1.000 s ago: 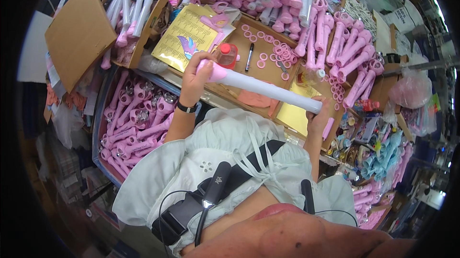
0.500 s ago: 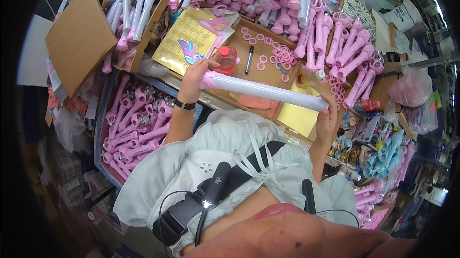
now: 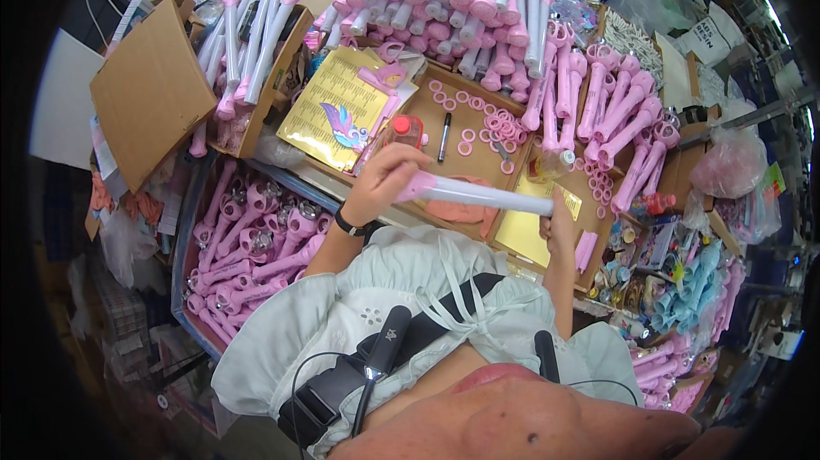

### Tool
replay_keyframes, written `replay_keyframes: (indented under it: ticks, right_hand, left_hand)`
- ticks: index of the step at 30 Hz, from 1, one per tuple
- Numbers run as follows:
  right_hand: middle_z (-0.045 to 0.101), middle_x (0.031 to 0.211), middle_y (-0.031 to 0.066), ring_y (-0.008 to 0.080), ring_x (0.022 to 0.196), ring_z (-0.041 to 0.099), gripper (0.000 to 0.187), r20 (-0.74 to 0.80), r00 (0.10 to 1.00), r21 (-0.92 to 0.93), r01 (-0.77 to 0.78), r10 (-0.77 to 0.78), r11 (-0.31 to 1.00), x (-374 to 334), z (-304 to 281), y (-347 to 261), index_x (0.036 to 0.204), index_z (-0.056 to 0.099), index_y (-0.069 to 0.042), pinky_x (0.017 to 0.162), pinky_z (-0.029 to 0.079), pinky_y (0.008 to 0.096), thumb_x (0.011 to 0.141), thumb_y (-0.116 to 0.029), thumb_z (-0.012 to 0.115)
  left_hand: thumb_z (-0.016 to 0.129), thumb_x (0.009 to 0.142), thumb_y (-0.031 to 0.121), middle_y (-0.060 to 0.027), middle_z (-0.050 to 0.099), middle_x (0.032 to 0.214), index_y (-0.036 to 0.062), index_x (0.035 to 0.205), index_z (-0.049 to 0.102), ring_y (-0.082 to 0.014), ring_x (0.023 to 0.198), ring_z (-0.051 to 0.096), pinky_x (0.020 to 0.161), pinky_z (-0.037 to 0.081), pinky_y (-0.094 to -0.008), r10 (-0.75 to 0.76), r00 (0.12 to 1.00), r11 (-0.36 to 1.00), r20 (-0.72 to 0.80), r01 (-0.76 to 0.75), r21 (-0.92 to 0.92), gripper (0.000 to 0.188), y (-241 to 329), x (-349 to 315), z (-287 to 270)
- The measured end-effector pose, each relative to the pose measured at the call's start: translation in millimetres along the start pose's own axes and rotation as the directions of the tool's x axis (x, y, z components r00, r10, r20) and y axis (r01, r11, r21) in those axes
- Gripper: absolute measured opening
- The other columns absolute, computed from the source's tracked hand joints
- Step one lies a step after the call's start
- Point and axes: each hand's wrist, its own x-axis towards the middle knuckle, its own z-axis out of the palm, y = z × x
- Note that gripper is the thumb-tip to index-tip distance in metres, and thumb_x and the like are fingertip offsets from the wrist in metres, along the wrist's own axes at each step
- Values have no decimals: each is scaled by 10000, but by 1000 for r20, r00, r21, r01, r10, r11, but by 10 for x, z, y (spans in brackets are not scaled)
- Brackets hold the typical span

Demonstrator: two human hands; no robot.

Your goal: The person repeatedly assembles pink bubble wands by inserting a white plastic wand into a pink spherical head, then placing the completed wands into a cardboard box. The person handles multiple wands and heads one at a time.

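Observation:
A white tube with a pink end [image 3: 483, 193] is held level in front of my chest, slanting slightly down to the right. My left hand [image 3: 382, 185] is closed on its pink end, with the fingers partly hiding that end. At the other end, my right hand [image 3: 559, 229] pinches the white tip between thumb and fingers. Just behind my left hand stand a small bottle with a red cap [image 3: 405, 127] and a purple and blue wing-shaped piece [image 3: 344, 128] on a gold printed sheet [image 3: 312, 110]. Below the tube lies a salmon-coloured cloth [image 3: 461, 214].
A cardboard tray [image 3: 418, 94] holds pink rings [image 3: 504, 125] and a black marker [image 3: 444, 137]. Behind it is a heap of pink-and-white tubes [image 3: 427, 11]. Pink handles [image 3: 628, 110] lie at right; a blue-rimmed bin of pink handles [image 3: 256, 234] stands at left.
My left hand has come down and closer to my body with the tube's pink end. My right hand has shifted slightly left and down. The view has tilted a little.

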Motion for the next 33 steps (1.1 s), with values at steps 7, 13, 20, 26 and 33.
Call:
replay_keyframes:
  ticks: [7, 13, 20, 26, 33]
  right_hand:
    - [308, 386, -35, 73, 268, 234, 493, 173, 966, -49, -188, 194, 981, -51, -55, 112, 645, 461, -111, 271, 164, 235, 903, -529, 428]
    - [388, 474, -23, 63, 344, 302, 434, 45, 995, 209, 79, -90, 975, -93, -109, -81, 723, 520, -86, 316, 219, 212, 911, -474, 467]
    - [538, 760, 0, 84, 579, 427, 319, -191, 923, 691, 368, -334, 622, -174, -36, -457, 980, 553, -69, 543, 378, 241, 909, -379, 532]
    - [567, 853, 12, 101, 663, 511, 284, -130, 944, 711, 302, -304, 635, -162, 143, -585, 1079, 557, -67, 613, 447, 222, 904, -290, 543]
    - [587, 842, 23, 112, 717, 559, 225, 105, 960, 556, 160, -260, 816, -54, 156, -187, 1045, 554, -55, 653, 451, 254, 933, -241, 493]
  left_hand:
    - [478, 913, 226, -175, 556, 1053, -2, 908, 630, -272, 955, 574, 877, 433, -372, 233, 954, 915, 191, -148, -374, 274, -44, 113, -72]
    - [438, 939, 166, -132, 543, 1131, 4, 995, 596, -217, 1047, 525, 919, 400, -342, -23, 957, 937, 290, 122, -327, 234, -134, 202, -128]
    - [557, 895, 168, -78, 527, 1175, 17, 1252, 483, -142, 1080, 490, 921, 391, -291, -195, 577, 950, 793, 313, 6, 395, -213, 377, 182]
    - [594, 863, 126, -49, 577, 1100, 21, 1179, 562, -107, 964, 532, 839, 428, -256, -238, 687, 922, 686, 382, -62, 334, -205, 626, 247]
    - [580, 874, 147, -9, 595, 922, 36, 1192, 553, -64, 690, 535, 595, 442, -200, -170, 953, 979, 250, 193, -70, 338, 54, 2013, -436]
